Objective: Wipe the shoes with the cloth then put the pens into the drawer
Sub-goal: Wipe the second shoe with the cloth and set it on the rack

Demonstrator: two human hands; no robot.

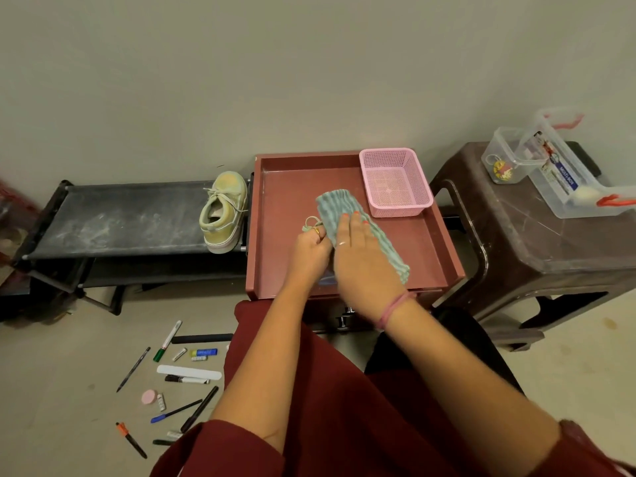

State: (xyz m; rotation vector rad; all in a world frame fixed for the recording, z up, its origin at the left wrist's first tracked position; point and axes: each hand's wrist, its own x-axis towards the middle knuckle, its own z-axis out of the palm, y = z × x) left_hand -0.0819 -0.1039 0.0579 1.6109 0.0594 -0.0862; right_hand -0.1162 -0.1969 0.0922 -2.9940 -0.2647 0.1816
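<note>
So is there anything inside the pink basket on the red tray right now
No, the pink basket in the far right corner of the red tray shows only its bare mesh bottom, with nothing in it.

You have one pale green lace-up shoe [225, 211] on the black rack, one ribbed teal cloth [347, 220], one pink mesh plastic basket [395, 182], two clear plastic boxes [564, 166] on the brown stool, and roughly eight pens and markers [165, 342] on the floor.

Only legible text is "MULTI BOX" on the blue label of the clear plastic box [571, 173] at right; marker prints too small.
</note>
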